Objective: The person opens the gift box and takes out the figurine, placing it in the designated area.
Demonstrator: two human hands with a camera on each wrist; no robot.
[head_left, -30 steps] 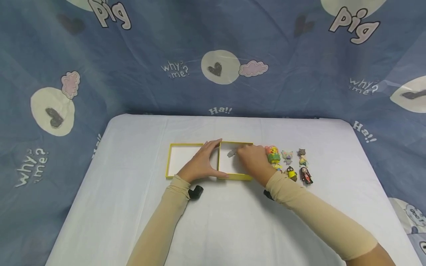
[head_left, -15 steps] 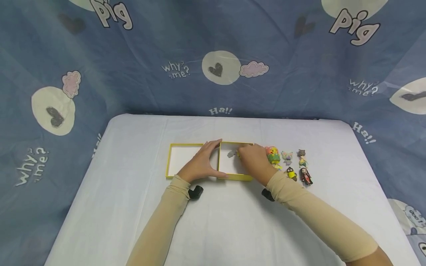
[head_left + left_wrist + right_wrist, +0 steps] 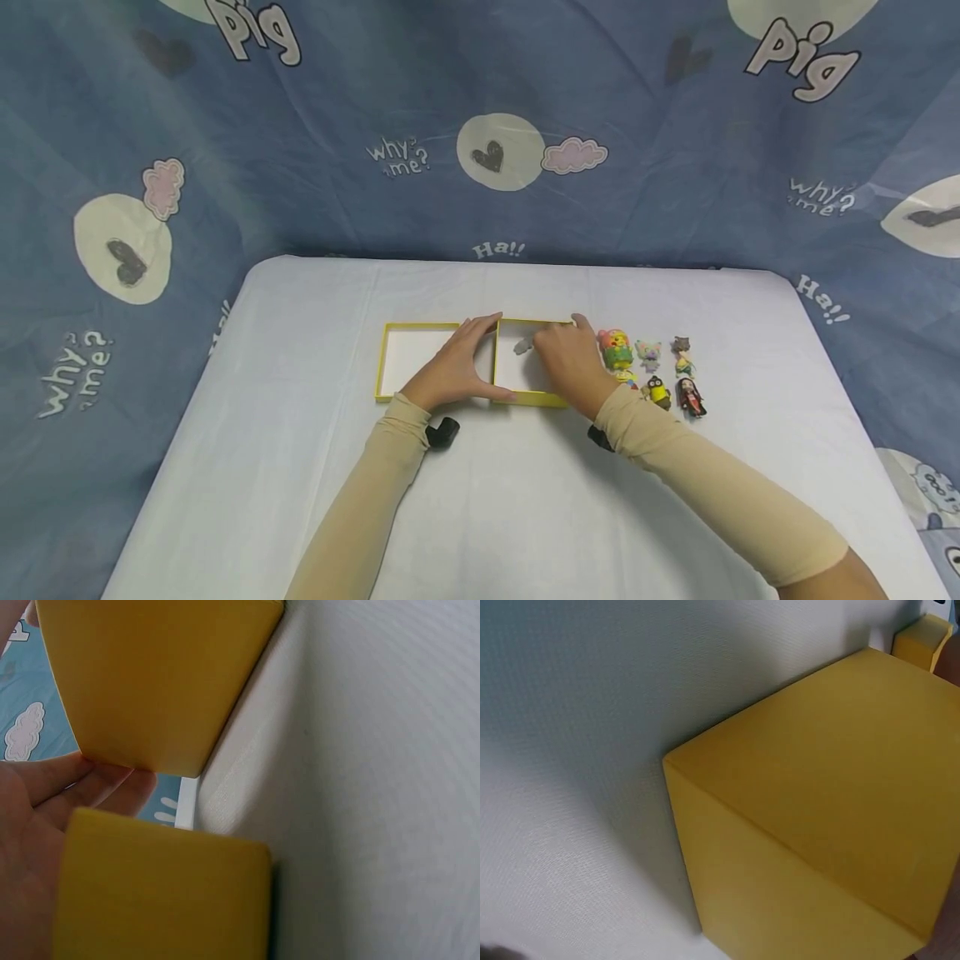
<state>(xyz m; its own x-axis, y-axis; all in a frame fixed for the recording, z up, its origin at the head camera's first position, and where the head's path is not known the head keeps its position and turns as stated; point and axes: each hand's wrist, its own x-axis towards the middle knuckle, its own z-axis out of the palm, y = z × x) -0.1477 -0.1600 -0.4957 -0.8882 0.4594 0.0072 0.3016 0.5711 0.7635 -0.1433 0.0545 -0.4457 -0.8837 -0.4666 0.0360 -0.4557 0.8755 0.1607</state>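
Observation:
My left hand (image 3: 459, 367) spans the left wall of the right-hand yellow-rimmed box (image 3: 536, 400), thumb at its front corner and fingers at its back corner. In the left wrist view its fingertips (image 3: 139, 787) touch the far edge of the yellow wall (image 3: 150, 690). My right hand (image 3: 574, 364) reaches into the same box from the right, fingers curled down; its fingertips are hidden, so I cannot tell what they hold. Beside them on the white box floor lies a small grey piece (image 3: 522, 345). The right wrist view shows the box's outer corner (image 3: 802, 795), but not the fingers.
A matching yellow-rimmed tray (image 3: 380, 362) lies just left, partly behind my left hand. To the right of the box are several toy figures, including a pink, green and yellow one (image 3: 617, 348), a grey-pink one (image 3: 648, 355), a yellow-and-black one (image 3: 657, 392) and a black-haired one (image 3: 690, 397).
The right hand shifts slightly within the box, and one of its fingers now sticks up near the back right corner. A yellow bit glimpsed by its fingertips is no longer visible.

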